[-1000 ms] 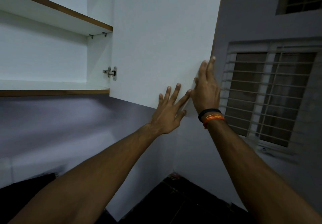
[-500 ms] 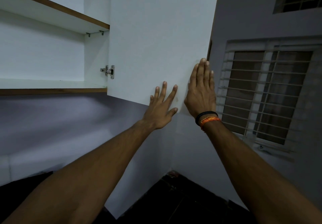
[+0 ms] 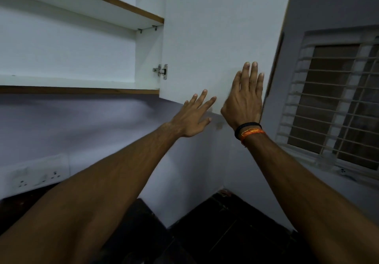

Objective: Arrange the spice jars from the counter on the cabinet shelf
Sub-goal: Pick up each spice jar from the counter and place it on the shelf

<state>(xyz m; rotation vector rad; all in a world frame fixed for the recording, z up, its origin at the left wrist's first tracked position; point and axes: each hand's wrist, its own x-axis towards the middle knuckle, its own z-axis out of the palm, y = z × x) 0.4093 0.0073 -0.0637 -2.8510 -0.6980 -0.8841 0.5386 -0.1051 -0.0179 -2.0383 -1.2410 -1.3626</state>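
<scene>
Hands first, in the head view: both are raised flat against the white cabinet door (image 3: 215,38), which stands swung open to the right of the cabinet. The right hand (image 3: 244,101) lies palm-down on the door's inner face near its free edge and lower corner, fingers straight and close together, gripping nothing. A black band and an orange thread (image 3: 249,131) circle that wrist. The left hand (image 3: 193,117) sits just beside it, lower, at the door's bottom edge, fingers spread apart and empty; whether its fingertips actually touch the panel cannot be told.

Left of the door, the cabinet shelf (image 3: 71,83) shows a white top and a brown front edge, with a second shelf (image 3: 98,1) above it resting on small metal pegs. A metal hinge (image 3: 162,72) joins the door to the cabinet side. No spice jars show anywhere in view, neither on the shelves nor below.

Under the cabinet runs a pale wall with a switch and socket plate (image 3: 39,178) at lower left. A barred window (image 3: 336,103) fills the right side. The dark counter (image 3: 225,233) lies in the corner beneath, largely covered by both forearms, which cross the lower frame and block most of its surface.
</scene>
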